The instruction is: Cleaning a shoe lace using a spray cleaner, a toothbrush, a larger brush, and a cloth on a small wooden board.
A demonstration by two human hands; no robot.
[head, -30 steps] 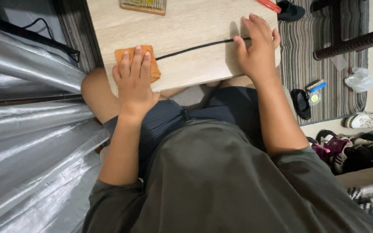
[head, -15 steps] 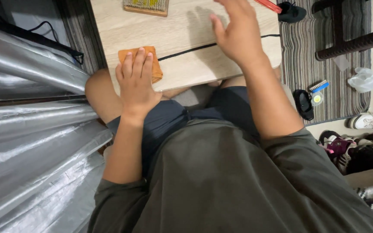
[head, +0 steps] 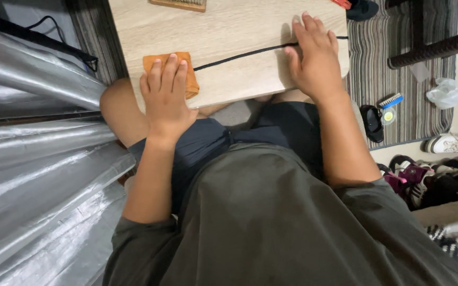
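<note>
left hand [head: 166,98] lies flat, fingers together and stretched out, palm pressing down on an orange cloth [head: 187,74] at the near edge of the pale wooden surface [head: 239,32], gripping nothing, just resting on top. the cloth peeks out on both sides of the fingers. from just beside that hand a thin black cord [head: 245,53] runs across the surface and passes under the right hand [head: 316,61], which is spread open, fingers loosely fanned, palm down over the cord near the far corner. beyond the left hand's fingertips, a flat wooden-framed object [head: 181,4] sits at the top edge, mostly cut off. out past the right hand, a striped rug [head: 393,32] covers the floor, with a small brush [head: 390,100] and a dark slipper [head: 371,123] on it. off to the left hand's side, a silvery sheet [head: 33,159] falls in folds.
</note>
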